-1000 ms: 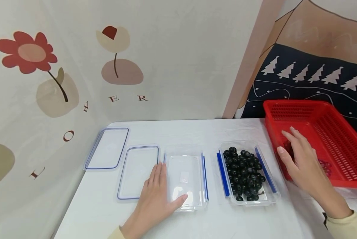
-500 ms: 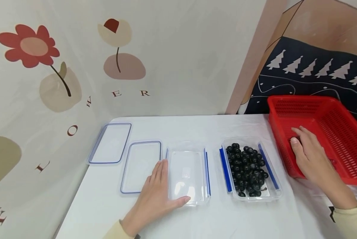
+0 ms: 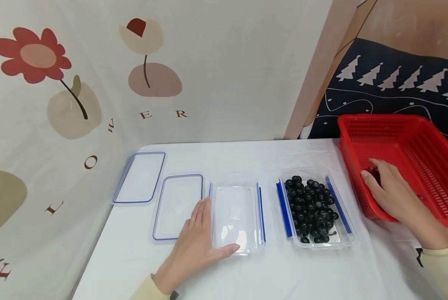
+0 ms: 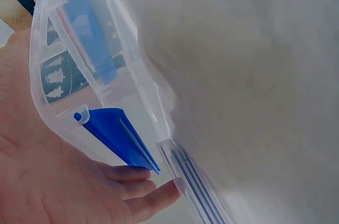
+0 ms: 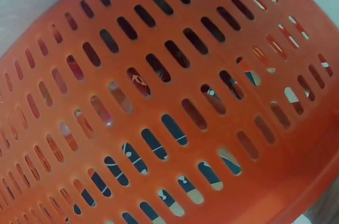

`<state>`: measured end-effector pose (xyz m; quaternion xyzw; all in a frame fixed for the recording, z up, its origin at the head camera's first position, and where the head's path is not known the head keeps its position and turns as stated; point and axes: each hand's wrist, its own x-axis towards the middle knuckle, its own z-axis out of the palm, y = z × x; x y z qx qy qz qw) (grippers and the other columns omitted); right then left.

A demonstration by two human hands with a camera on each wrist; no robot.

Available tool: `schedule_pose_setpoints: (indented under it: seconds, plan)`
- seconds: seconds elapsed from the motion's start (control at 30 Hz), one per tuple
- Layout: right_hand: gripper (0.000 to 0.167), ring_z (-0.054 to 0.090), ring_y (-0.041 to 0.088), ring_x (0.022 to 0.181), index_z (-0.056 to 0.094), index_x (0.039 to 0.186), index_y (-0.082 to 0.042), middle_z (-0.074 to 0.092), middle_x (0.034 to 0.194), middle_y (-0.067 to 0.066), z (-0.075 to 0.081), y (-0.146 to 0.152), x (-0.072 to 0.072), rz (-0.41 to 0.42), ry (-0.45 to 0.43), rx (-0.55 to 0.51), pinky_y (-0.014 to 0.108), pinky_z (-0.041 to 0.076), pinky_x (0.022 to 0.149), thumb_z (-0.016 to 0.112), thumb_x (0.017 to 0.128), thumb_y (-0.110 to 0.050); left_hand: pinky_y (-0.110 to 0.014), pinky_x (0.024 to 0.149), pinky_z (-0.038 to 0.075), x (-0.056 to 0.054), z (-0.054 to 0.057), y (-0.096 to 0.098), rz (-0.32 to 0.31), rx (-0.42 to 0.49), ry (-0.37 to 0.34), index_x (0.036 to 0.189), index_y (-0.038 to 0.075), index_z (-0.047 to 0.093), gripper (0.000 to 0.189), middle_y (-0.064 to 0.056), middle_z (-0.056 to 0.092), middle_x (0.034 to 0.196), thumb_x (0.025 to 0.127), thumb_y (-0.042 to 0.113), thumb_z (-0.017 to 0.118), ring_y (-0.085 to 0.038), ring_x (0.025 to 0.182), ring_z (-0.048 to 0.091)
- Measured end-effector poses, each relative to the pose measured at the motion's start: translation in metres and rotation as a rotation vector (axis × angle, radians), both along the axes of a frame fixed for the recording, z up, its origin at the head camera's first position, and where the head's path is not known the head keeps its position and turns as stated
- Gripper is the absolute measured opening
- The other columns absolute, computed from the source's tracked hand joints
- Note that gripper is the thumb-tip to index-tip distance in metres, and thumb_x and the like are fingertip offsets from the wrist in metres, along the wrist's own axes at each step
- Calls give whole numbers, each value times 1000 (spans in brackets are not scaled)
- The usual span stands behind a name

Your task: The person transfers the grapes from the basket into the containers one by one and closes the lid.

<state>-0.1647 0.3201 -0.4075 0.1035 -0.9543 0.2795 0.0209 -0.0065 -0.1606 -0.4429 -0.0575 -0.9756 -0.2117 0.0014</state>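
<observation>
My left hand (image 3: pixel 194 246) lies with straight fingers along the left side of a clear plastic food container (image 3: pixel 234 216), its thumb at the front rim. Nothing is inside that container, and a blue latch (image 4: pixel 122 134) hangs open beside the fingers in the left wrist view. Over on the right, my right hand (image 3: pixel 396 193) reaches into a red plastic basket (image 3: pixel 381 120). Dark red grapes (image 3: pixel 374 171) show between its thumb and fingers, which curl round them; the palm hides the rest. The right wrist view is filled by the slotted basket wall (image 5: pixel 175 97).
Between the hands stands a second clear container (image 3: pixel 323 245) with black grapes (image 3: pixel 310 208) in it and blue side latches. Two clear lids with blue seals lie on the left, a nearer lid (image 3: pixel 179 208) and a farther lid (image 3: pixel 139 177). A wall hanging borders the white table.
My right hand has lowered into the basket and closed round the red grapes. The left hand keeps its place at the container. The head view has shifted slightly.
</observation>
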Motion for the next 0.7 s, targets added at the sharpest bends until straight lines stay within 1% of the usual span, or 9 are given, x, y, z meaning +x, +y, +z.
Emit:
schedule_pose_setpoints:
  seconds: [0.03,0.07,0.13,0.23,0.3,0.43,0.57,0.7]
  plan:
    - [67,34,64,128,25,161,17,32,149,47,0,1,0,-10,-16,17,88,39,93,51,116,-25,-68,115,41,-1,0,0,0,-1,-1,171,-6,15,139,-29,28,173,83,84,74,-42,161,27]
    - [67,34,64,127,25,161,18,32,148,47,1,3,-1,-10,-23,25,88,40,91,51,116,-26,-68,115,41,-1,0,0,-1,-1,-3,171,-6,15,140,-29,27,173,83,84,74,-42,161,27]
    - [65,34,66,129,27,160,18,31,149,48,0,5,-1,1,-28,21,88,38,94,48,117,-26,-68,115,41,-2,1,0,0,3,-12,171,-6,15,140,-29,28,173,82,85,74,-43,161,27]
    - [60,31,67,135,29,159,18,29,152,49,-1,7,-2,20,-34,14,88,32,100,42,119,-25,-68,116,40,-2,3,-1,-1,9,-19,171,-7,15,141,-30,28,173,82,85,74,-43,160,28]
    - [59,29,67,137,30,158,19,29,153,49,-1,8,-3,20,-43,16,88,29,103,40,119,-25,-67,118,38,-2,3,-1,-5,13,-21,171,-7,15,141,-30,28,173,82,84,75,-44,160,27]
    - [63,29,66,136,29,157,21,29,151,48,-1,10,-5,-6,-84,63,88,34,99,46,117,-25,-66,120,37,-3,2,-2,-15,25,-14,171,-7,15,140,-30,27,173,83,84,75,-44,161,26]
    - [70,30,68,134,25,158,22,26,150,51,0,15,-6,-10,-135,111,88,35,98,52,115,-25,-65,120,36,-2,1,-4,-24,37,-1,171,-7,15,139,-29,28,173,83,83,75,-44,160,27]
    - [79,34,69,128,19,160,20,23,148,53,2,22,-6,-11,-203,144,87,37,97,57,113,-32,-65,119,38,-1,0,-4,-29,36,21,171,-7,16,139,-29,30,172,83,83,76,-44,159,30]
